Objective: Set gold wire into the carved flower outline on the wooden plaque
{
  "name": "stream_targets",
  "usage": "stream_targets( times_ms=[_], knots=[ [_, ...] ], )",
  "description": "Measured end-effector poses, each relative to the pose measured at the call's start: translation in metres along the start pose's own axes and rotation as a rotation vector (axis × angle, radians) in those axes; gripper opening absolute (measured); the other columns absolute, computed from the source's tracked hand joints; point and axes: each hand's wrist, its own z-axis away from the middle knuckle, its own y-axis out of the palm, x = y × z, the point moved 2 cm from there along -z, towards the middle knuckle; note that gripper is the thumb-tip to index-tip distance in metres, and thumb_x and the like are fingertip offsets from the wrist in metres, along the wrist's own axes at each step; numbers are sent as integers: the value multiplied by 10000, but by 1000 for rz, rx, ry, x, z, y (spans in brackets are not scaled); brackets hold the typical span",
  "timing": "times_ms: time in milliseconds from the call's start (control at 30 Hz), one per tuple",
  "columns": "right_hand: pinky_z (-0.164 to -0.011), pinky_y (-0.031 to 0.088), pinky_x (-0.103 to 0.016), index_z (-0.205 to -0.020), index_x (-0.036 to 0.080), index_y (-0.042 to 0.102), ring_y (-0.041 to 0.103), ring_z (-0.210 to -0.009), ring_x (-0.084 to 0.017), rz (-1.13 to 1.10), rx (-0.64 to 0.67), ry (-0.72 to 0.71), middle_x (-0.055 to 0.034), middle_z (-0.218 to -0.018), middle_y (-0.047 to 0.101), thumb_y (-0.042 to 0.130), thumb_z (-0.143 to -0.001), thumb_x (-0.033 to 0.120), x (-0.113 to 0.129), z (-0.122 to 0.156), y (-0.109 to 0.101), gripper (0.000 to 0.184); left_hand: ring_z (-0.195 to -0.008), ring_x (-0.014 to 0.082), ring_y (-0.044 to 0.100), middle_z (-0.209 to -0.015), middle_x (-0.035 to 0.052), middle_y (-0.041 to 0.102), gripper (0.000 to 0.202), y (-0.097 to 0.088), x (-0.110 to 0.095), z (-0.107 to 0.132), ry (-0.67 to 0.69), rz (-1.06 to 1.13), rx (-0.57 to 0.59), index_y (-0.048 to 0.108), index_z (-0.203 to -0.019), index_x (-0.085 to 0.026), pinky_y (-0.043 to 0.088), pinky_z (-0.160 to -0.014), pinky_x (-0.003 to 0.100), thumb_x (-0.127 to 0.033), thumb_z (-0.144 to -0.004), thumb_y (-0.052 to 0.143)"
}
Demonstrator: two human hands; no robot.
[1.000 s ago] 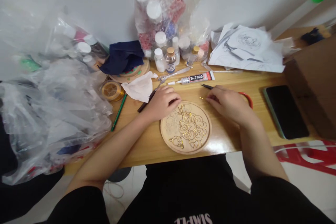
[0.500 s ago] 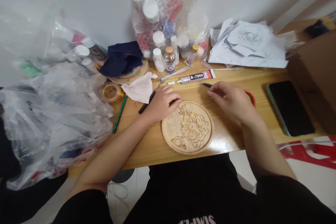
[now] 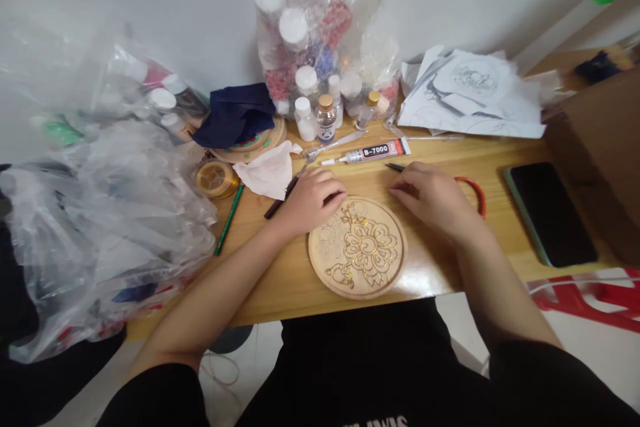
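Lying flat on the pale wooden bench [image 3: 500, 157], the round carved wooden disc with gold wire petals [image 3: 357, 247] sat between both hands, nearer the left hand [image 3: 310, 200], whose curled fingers touched its upper-left rim. The right hand [image 3: 433, 197] hovered just past the rim, beside a thin dark pointed tool [image 3: 395, 167] running left to right. Whether either grip held anything could not be told.

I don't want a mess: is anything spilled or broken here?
Nothing looks spilled or broken. The wooden disc sits at the front edge of the table, and a crumpled tissue lies beside the left hand.
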Motion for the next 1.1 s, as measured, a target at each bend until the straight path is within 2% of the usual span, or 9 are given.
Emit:
stream_targets(
  times_ms=[367,733,1000,1100],
  knots=[
    [-652,441,-334,-767,182,618,598,-759,-220,172,35,-60,-104,-847,654,501,-859,231,5,2,0,157,-827,172,562,-765,6,595,200,0,0,0,-6,-4,7,633,-793,-204,438,-793,344,-257,-934,501],
    [-548,295,-324,-718,170,667,601,-672,-221,375,110,69,-116,-807,703,498,-833,171,23,5,-8,204,-838,178,560,-769,9,593,202,-1,0,0,-15,-6,12,631,-800,-204,433,-797,347,-262,-938,495],
    [-581,348,-325,-874,126,674,630,-757,-242,408,159,54,-147,-924,706,448,-904,192,18,5,-4,237,-814,171,555,-760,8,593,214,-1,-1,0,6,0,4,627,-793,-194,431,-796,342,-263,-940,488],
    [-600,363,-319,-865,122,661,630,-782,-239,398,156,37,-136,-910,700,444,-918,206,15,5,-3,238,-812,170,554,-761,10,593,214,-1,-2,0,7,-3,-1,629,-792,-192,428,-786,337,-263,-940,491]
  ],
)
